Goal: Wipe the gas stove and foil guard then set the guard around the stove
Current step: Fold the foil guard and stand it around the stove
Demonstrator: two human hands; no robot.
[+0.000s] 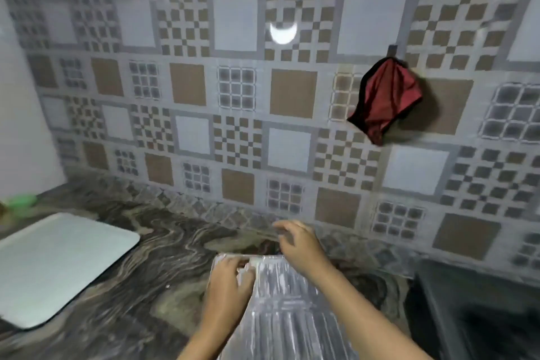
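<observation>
A silver ribbed foil guard (287,310) lies folded on the marbled counter (146,286), running from the bottom edge toward the wall. My left hand (229,280) grips its far left corner, fingers curled over the edge. My right hand (298,238) hovers past the guard's far end with fingers loosely spread, holding nothing. A red cloth (385,99) hangs from a hook on the tiled wall, up and to the right. The view is blurred. No stove burner can be made out.
A pale rectangular tray (55,266) lies on the counter at the left, with a green object (22,202) behind it. A dark sink or basin (479,310) sits at the lower right. The patterned tile wall (233,96) rises right behind the counter.
</observation>
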